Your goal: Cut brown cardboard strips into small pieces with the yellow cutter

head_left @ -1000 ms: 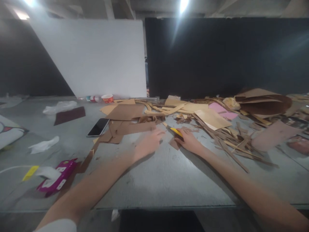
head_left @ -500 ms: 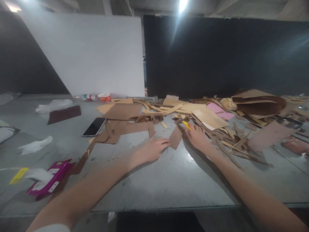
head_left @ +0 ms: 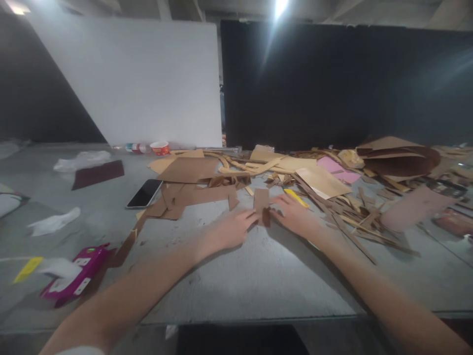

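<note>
A small brown rectangular piece of sheet material lies on the grey table in front of me, between my hands. My left hand has its fingers closed at the piece's left edge. From the other side, my right hand bends its fingers onto the right edge, where a darker corner shows, perhaps lifted. A slim yellow tool, looking like a cutter handle, sits against the far side of my right hand. Whether it is held or just lies there I cannot tell.
Brown offcuts and a black phone lie to the left. Narrow scrap strips are heaped on the right. A magenta power strip sits at the near left, and a paper cup stands at the back.
My right hand has moved left, from the yellow tool to the brown piece's edge. The piece has turned from slanted to nearly straight. My left hand has stayed almost in place.
</note>
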A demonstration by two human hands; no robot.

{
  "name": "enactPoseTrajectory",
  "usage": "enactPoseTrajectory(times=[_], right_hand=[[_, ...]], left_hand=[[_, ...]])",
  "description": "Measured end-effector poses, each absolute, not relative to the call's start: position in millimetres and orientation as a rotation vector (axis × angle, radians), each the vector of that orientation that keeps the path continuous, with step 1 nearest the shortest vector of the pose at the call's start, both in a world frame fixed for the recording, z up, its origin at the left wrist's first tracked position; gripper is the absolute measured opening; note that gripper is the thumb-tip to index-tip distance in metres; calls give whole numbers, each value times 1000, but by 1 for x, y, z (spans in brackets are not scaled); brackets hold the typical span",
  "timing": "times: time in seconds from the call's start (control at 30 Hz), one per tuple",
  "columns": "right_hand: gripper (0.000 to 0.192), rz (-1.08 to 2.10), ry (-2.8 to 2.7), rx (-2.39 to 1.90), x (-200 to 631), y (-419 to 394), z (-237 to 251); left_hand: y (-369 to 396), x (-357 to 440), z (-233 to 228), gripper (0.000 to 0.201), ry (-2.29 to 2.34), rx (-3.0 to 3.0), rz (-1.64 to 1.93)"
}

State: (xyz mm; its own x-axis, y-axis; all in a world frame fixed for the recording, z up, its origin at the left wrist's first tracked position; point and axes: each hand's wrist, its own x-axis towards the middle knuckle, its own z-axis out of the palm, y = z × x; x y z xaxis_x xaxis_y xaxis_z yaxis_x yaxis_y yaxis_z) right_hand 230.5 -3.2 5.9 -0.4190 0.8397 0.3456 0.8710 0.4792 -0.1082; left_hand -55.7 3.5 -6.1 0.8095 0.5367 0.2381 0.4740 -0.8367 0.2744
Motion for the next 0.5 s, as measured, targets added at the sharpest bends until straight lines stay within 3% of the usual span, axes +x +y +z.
enactPoseTrajectory(times=[0.13, 0.5], right_hand=[[22, 36, -2530, -1257, 195, -26, 11], [21, -115, -2651, -1230, 192, -29, 13]], left_hand=[[3, -56, 1, 74, 859, 2721, 485], [9, -59, 5, 64, 834, 2703, 473]])
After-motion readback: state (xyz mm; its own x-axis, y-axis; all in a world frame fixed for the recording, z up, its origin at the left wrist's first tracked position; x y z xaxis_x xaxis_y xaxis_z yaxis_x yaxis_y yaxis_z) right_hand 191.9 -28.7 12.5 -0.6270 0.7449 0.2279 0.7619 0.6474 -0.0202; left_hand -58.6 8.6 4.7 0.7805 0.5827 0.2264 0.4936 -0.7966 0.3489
